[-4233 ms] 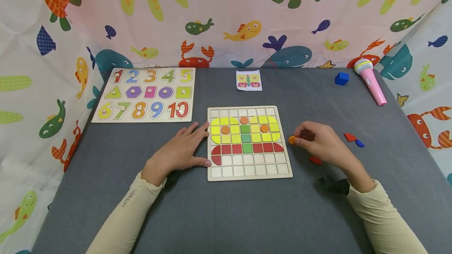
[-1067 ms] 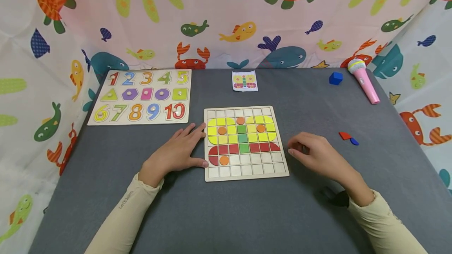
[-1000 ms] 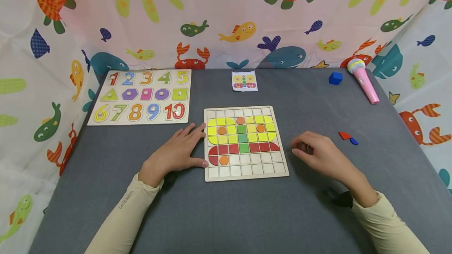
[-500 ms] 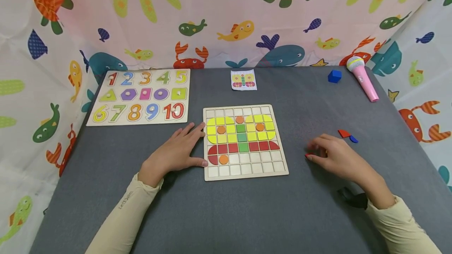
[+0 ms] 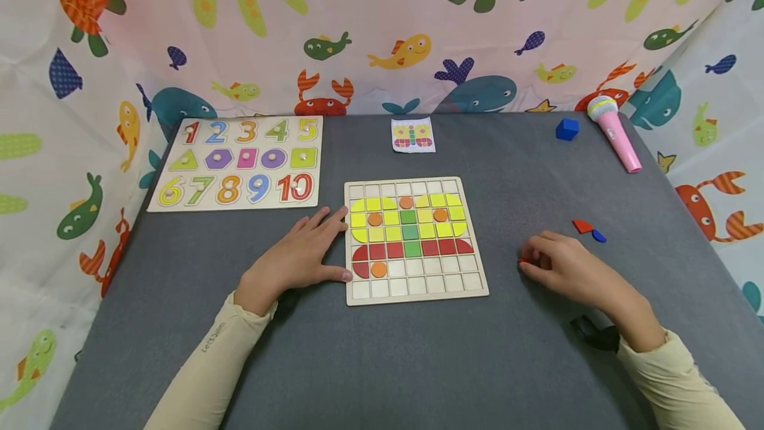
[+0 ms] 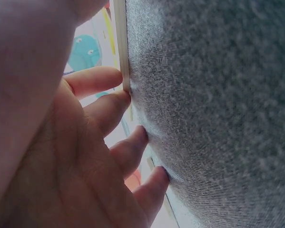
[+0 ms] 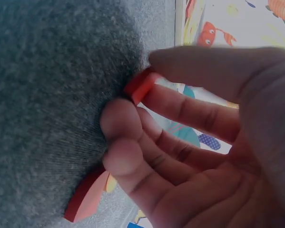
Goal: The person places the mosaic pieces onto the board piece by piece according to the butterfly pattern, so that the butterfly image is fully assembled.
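A wooden grid board lies mid-table, holding yellow, red, green and orange tiles. My left hand has its fingers spread against the board's left edge; in the left wrist view its fingertips touch the grey cloth and the board's side. Right of the board, my right hand pinches a small red tile between thumb and fingers, down at the tabletop. In the head view the fingers hide most of that tile. Beyond this hand lie another red tile with a curved edge and a blue tile.
A small picture card with a butterfly pattern lies behind the board. At the back left is a number-and-shape puzzle. A blue cube and a pink toy microphone are at the back right. A printed curtain hangs behind.
An orange disc, earlier in my right hand, now sits in the board's lower left beside a red tile. That hand has moved right and taken hold of a red tile. The left hand stays put.
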{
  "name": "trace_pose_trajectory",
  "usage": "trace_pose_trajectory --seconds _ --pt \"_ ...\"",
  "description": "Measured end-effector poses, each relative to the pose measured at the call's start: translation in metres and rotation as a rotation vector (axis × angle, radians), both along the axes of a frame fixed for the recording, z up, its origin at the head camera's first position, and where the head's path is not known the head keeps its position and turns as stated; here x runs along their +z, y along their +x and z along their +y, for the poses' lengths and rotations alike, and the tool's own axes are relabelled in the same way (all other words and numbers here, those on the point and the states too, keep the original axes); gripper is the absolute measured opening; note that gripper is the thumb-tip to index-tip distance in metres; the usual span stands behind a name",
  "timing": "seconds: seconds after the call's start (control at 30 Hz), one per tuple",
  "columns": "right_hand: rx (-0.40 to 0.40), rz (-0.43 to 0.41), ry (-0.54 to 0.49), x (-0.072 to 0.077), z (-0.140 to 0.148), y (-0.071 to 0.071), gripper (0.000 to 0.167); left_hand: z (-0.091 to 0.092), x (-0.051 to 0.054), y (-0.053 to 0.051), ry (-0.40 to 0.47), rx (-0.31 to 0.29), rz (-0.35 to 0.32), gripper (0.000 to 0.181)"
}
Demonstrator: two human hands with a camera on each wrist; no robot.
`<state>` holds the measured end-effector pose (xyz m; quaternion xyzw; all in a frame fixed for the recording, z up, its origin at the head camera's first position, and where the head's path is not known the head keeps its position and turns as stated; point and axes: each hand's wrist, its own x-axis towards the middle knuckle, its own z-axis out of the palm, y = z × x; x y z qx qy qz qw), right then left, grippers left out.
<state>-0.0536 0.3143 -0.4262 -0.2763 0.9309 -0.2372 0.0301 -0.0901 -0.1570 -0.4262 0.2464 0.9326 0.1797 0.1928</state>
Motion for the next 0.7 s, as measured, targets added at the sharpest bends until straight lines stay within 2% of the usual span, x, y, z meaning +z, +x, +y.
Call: trace_pose_trajectory --seconds 0.23,0.33,0.47,0.7 --pt "-0.06 0.023 -0.029 0.005 0.002 -0.003 0.008 0.0 0.0 0.0 0.009 -0.001 0.002 0.097" --pt "-0.074 0.028 -0.077 0.009 0.0 -0.004 0.014 0.0 0.0 0.0 0.01 -0.003 0.003 0.097" --pt "-0.053 0.053 -0.134 0.015 -0.007 -0.009 0.024 -0.001 -0.002 0.0 0.01 -0.002 0.006 0.097" --pt "-0.08 -0.077 -0.174 0.023 -0.026 -0.018 0.015 0.0 -0.001 0.0 0.014 0.004 -0.008 0.097"
